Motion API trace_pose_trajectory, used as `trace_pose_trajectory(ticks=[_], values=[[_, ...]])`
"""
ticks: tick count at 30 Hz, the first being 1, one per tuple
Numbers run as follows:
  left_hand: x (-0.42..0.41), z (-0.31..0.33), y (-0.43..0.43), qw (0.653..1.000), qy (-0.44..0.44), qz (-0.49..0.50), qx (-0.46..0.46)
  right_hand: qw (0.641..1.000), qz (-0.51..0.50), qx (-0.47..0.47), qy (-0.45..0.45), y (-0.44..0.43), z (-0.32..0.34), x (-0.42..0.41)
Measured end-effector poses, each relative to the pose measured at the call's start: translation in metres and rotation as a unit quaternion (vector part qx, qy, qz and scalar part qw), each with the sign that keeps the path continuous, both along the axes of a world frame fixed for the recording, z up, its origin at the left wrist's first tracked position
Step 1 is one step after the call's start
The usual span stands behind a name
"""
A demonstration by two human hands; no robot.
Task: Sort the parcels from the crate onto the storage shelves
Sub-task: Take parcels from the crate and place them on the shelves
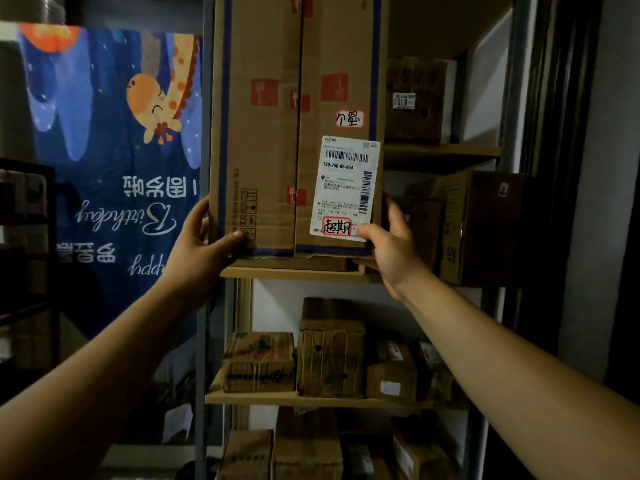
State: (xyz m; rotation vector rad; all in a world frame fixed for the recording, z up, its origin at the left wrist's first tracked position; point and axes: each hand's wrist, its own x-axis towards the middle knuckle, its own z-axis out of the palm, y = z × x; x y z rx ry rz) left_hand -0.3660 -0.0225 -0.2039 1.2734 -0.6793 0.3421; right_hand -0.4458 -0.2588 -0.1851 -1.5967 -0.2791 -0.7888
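Note:
A tall brown cardboard parcel with blue edge stripes, red squares and a white shipping label stands upright on a wooden shelf of the storage rack. My left hand grips its lower left corner, thumb across the front face. My right hand holds the lower right corner, thumb on the label's bottom edge and fingers round the side. The parcel's top runs out of view. The crate is not in view.
Brown boxes fill the right of the same shelf, and another box sits on the shelf above. Several small parcels crowd the lower shelves. A blue banner hangs upside down at left beside a dark rack.

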Motion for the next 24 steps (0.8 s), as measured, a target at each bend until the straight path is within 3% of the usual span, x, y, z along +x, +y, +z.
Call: trace_pose_trajectory(ticks=[11, 16, 24], values=[[-0.039, -0.043, 0.079, 0.987, 0.018, 0.157, -0.004, 0.996, 0.086, -0.013, -0.006, 0.08, -0.055, 0.019], [-0.047, -0.074, 0.15, 0.984, 0.012, 0.174, 0.034, 0.995, 0.095, -0.01, 0.011, 0.151, -0.086, 0.026], [-0.041, -0.131, 0.284, 0.975, 0.081, 0.197, 0.057, 0.991, 0.115, 0.018, 0.072, 0.283, -0.149, 0.045]])
